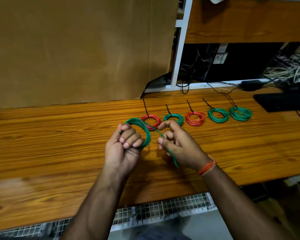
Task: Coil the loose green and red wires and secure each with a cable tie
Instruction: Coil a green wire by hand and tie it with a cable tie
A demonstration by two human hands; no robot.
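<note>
Head view: I count five tied coils (195,118) in a row on the far bench (59,135), two red, three green. Nearer, my left hand (124,144) grips a green coil (142,130) while my right hand (175,144) pinches its loose tail (171,155); I judge winding nearly done, tie pending.

Five tied coils (195,118) behind both hands
</note>
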